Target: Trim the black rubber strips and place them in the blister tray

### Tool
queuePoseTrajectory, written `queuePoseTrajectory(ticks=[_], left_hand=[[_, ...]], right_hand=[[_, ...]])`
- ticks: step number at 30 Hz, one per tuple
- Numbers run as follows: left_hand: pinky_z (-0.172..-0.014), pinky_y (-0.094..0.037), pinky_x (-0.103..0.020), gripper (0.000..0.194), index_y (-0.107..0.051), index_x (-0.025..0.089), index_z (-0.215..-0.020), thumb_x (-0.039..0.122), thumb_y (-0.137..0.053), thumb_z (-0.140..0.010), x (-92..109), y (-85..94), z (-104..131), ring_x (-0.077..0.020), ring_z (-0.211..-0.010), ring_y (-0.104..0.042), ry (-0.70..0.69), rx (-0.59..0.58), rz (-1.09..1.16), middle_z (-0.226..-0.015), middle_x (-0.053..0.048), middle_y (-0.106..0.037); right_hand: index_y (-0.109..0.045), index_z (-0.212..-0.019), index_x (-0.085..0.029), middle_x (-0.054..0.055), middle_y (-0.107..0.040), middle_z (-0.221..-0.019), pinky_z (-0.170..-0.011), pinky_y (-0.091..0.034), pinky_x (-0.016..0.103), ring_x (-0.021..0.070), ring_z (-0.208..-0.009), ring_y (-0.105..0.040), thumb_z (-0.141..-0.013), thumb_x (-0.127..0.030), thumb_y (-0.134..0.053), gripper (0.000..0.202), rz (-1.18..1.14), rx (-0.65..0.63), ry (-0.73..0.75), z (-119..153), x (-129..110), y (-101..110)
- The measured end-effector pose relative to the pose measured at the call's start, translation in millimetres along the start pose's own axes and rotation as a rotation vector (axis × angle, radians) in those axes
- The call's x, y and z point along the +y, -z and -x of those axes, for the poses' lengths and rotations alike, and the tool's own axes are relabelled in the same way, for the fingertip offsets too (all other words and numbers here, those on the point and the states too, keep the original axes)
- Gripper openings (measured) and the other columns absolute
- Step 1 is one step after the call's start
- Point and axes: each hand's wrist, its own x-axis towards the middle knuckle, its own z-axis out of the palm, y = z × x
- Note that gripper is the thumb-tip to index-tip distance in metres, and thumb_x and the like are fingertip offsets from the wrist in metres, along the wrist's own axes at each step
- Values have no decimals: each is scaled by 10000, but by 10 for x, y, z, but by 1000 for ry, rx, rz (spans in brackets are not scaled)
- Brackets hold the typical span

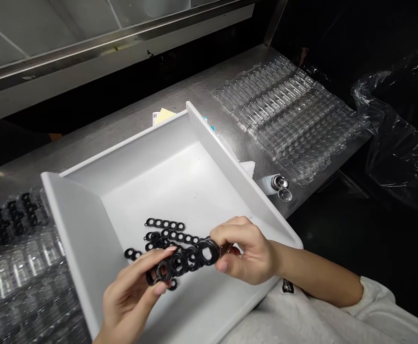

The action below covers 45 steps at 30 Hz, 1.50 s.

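A black strip with a row of round holes (192, 258) is held up between both hands, tilted, above a white tray (123, 143). My left hand (133, 289) grips its left end between thumb and fingers. At the other end, my right hand (244, 251) is closed, its fingertips at the strip's edge. A thin, shiny brownish piece shows between the right fingers; I cannot make out what it is. Below the hands, several similar black ring strips (165, 224) lie loose on the tray floor, partly hidden by the held one.
Clear plastic blister trays (284, 114) lie on the metal table (194, 91) at the back right. More clear trays (26, 272), some with black parts, are at the left. A small bottle with a metal top (278, 184) lies beside the white tray. Clear film (391, 129) hangs at the right.
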Motion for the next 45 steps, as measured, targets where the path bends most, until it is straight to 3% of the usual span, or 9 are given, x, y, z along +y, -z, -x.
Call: queuePoseTrajectory(ticks=[9, 13, 17, 22, 25, 29, 31, 34, 45], left_hand=[[-698, -555, -229, 349, -715, 305, -1152, 152, -679, -841, -117, 124, -165, -183, -899, -659, -183, -283, -72, -1049, -60, -718], [-841, -563, -308, 559, -498, 361, -1390, 276, -679, -868, -82, 17, -267, -201, -1062, -639, 138, -201, 160, -1367, -97, -562], [-815, -555, -335, 585, -647, 153, -1155, 525, -778, -723, -74, -63, -310, -199, -881, -678, 512, -455, 475, -1073, -146, -680], [-734, -541, -280, 367, -634, 129, -882, 431, -789, -740, 86, -45, -263, -147, -753, -662, 507, -493, 411, -819, -67, -675], [-777, -573, -332, 311, -662, 144, -945, 413, -724, -803, 272, 336, -362, -180, -815, -688, 275, -324, 177, -882, -84, -703], [-775, -577, -349, 350, -687, 142, -1008, 435, -676, -818, 193, 1363, -829, -203, -822, -687, -80, 494, -430, -886, -82, -714], [-818, -554, -344, 465, -681, 107, -1097, 482, -644, -823, -50, 1880, -1139, -224, -858, -688, -50, 746, -738, -930, -112, -721], [-885, -499, -385, 452, -716, 89, -1067, 466, -569, -867, -484, 2349, -1532, -285, -919, -674, 213, 746, -1116, -947, -155, -729], [-883, -484, -508, 537, -633, 143, -1255, 486, -569, -847, -799, 2238, -1772, -409, -1112, -577, 325, 702, -1244, -1220, -212, -617]], right_hand=[[-570, -785, -174, -71, -412, -538, -418, -316, 197, 60, -447, -351, -896, -388, -628, 248, 5, 111, -193, 6, -94, 59], [-560, -808, -175, -46, -510, -575, -461, -338, 212, 68, -466, -406, -937, -262, -586, 157, 266, -13, -13, 21, -50, -1], [-584, -767, -160, -22, -498, -547, -509, -239, 289, 109, -508, -395, -923, -72, -509, 194, 854, -230, 349, -18, 53, -120], [-623, -894, -131, -10, -487, -553, -514, -207, 306, 135, -523, -381, -929, -46, -455, 191, 946, -349, 449, -30, 124, -184], [-602, -1024, -119, -18, -500, -581, -531, -262, 286, 125, -541, -385, -880, -4, -524, 200, 842, -260, 380, 3, 157, -152], [-561, -892, -169, -21, -496, -596, -530, -298, 273, 113, -531, -400, -900, -23, -481, 166, 750, -249, 221, 0, 177, -117], [-527, -826, -188, -27, -482, -580, -514, -289, 273, 111, -512, -392, -912, -39, -459, 185, 748, -268, 200, -21, 179, -121], [-512, -802, -196, -36, -477, -564, -496, -278, 273, 109, -489, -377, -911, -43, -459, 196, 787, -287, 216, -51, 188, -138], [-570, -797, -181, -38, -533, -571, -513, -313, 259, 100, -491, -430, -920, -82, -489, 177, 879, -241, 210, -78, 193, -132]])
